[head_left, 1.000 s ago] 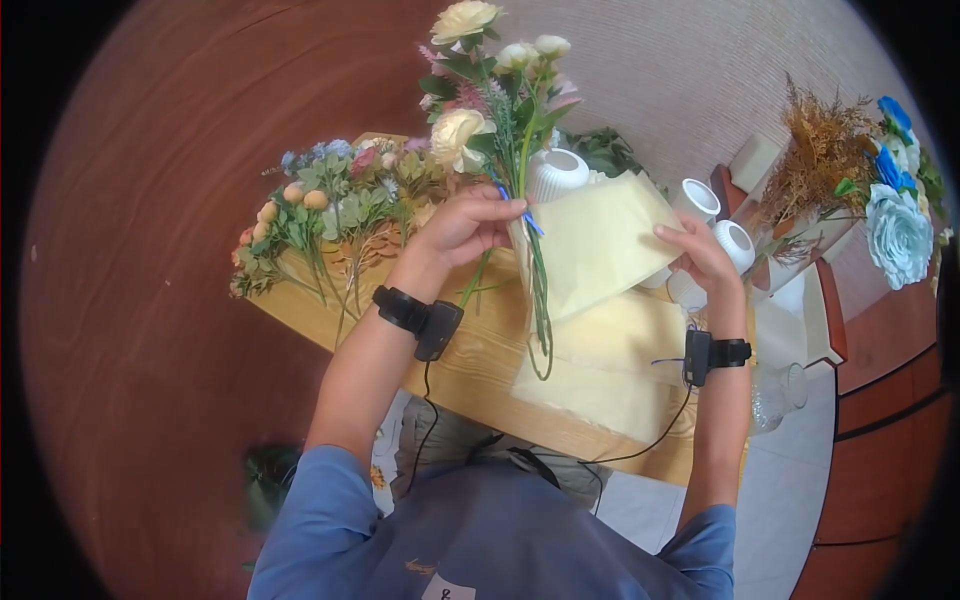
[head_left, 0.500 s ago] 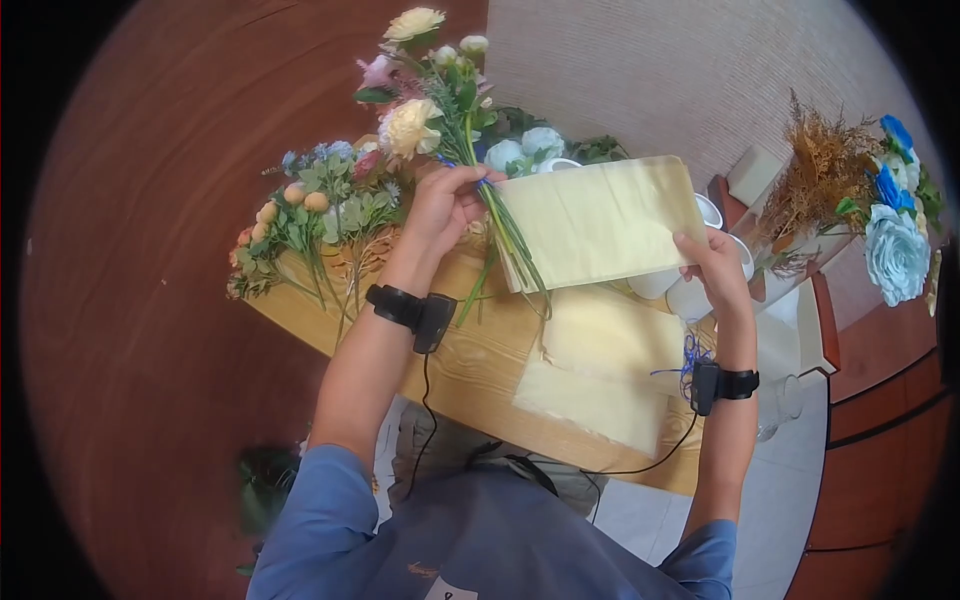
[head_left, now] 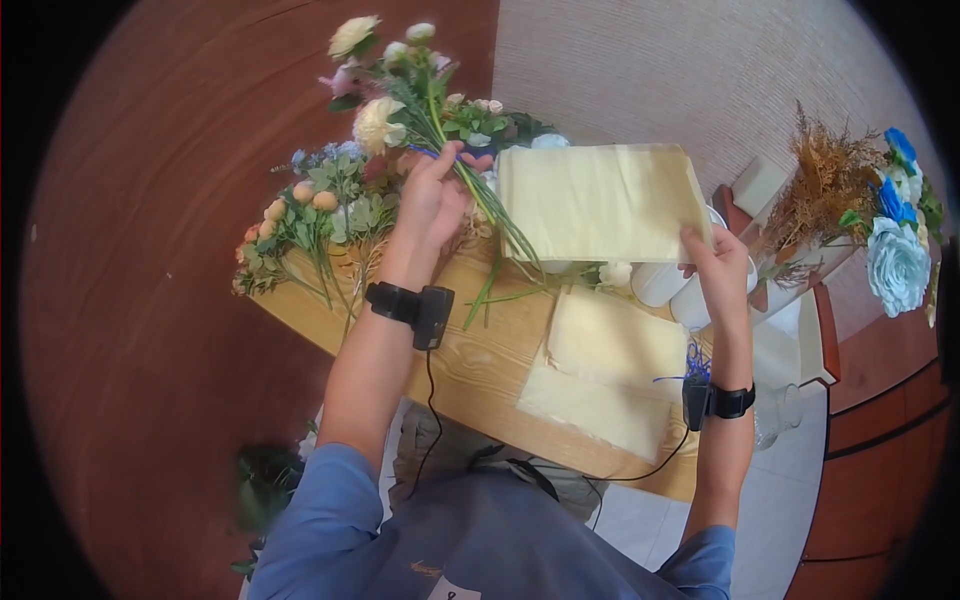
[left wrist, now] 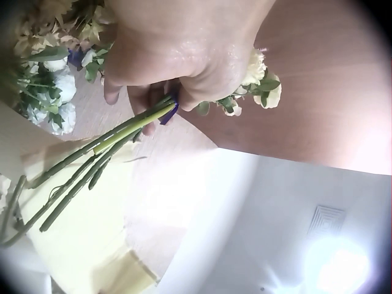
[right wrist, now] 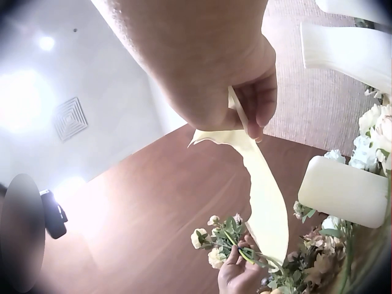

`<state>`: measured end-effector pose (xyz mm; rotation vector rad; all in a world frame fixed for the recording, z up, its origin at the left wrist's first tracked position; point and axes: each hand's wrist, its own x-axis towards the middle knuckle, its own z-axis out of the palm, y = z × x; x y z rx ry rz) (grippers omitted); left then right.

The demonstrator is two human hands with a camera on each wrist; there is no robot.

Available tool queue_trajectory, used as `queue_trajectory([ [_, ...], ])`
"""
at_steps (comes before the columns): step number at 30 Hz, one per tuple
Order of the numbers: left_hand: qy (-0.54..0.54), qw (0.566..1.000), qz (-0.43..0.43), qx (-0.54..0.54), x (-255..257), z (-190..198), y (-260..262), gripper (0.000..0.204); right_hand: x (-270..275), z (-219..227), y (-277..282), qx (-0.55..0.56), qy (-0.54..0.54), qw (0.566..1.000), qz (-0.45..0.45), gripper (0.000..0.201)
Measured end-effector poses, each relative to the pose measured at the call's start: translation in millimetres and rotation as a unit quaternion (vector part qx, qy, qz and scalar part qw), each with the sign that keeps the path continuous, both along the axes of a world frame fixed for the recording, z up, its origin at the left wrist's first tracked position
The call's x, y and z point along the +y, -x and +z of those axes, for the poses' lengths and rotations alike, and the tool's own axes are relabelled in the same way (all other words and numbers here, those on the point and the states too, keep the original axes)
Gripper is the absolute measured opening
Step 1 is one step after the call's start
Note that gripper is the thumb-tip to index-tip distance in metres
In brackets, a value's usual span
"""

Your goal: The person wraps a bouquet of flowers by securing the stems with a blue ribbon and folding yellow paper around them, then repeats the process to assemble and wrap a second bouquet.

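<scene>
My left hand (head_left: pixel 437 200) grips a bouquet of cream and pink flowers (head_left: pixel 378 125) by its green stems, where a blue tie (left wrist: pixel 169 113) circles them. The stems (left wrist: pixel 92 160) slant out below the fingers in the left wrist view. My right hand (head_left: pixel 718 268) pinches the lower right corner of a pale yellow paper sheet (head_left: pixel 600 203), held up beside the stems. In the right wrist view the sheet (right wrist: pixel 267 202) appears nearly edge-on, hanging from the thumb and fingers. Whether its left edge touches the stems or left hand cannot be told.
More yellow sheets (head_left: pixel 615 340) lie on the wooden table (head_left: pixel 480 365), with blue ribbon (head_left: pixel 697 360) at their right. Flower bunches (head_left: pixel 325 215) lie at the left. White vases (head_left: pixel 657 284) stand behind the sheet. Blue flowers (head_left: pixel 897 262) and dried stems are at the right.
The bouquet and left hand have moved left and slightly up. The sheet has turned from tilted to nearly level and faces the head view more; the right hand has shifted slightly right and down.
</scene>
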<state>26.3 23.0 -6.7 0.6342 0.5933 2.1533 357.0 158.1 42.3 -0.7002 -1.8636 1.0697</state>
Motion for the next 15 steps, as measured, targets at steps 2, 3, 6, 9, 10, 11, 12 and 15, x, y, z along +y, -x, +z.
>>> queue_trajectory([
  [2, -0.002, 1.000, 0.012, -0.010, -2, 3, 3, 0.014, 2, -1, 0, -0.005, -0.007, 1.000, -0.015, 0.020],
  [3, -0.012, 1.000, 0.002, -0.023, -4, 3, 5, 0.013, 3, -1, 0, -0.005, -0.006, 1.000, -0.015, 0.020],
  [6, -0.037, 0.999, -0.003, -0.024, -6, 2, 7, 0.011, 4, -1, 7, 0.008, -0.016, 1.000, -0.018, 0.020],
  [9, -0.018, 1.000, 0.010, 0.020, -10, 0, 5, 0.009, 6, -2, 17, 0.033, -0.012, 0.999, -0.018, 0.021],
  [10, 0.015, 0.998, 0.018, 0.054, -10, -1, 1, 0.011, 5, -1, 21, 0.038, -0.014, 0.999, -0.017, 0.021],
  [11, 0.053, 0.997, 0.034, 0.038, -10, 0, -5, 0.019, 5, -1, 24, 0.042, -0.016, 0.999, -0.016, 0.021],
  [12, 0.053, 0.997, 0.038, 0.037, -10, 1, -12, 0.019, 4, -1, 29, 0.042, -0.016, 0.999, -0.013, 0.021],
  [15, 0.092, 0.989, 0.106, 0.050, -6, 0, -22, 0.041, -2, 0, 42, 0.048, -0.021, 0.998, -0.021, 0.021],
])
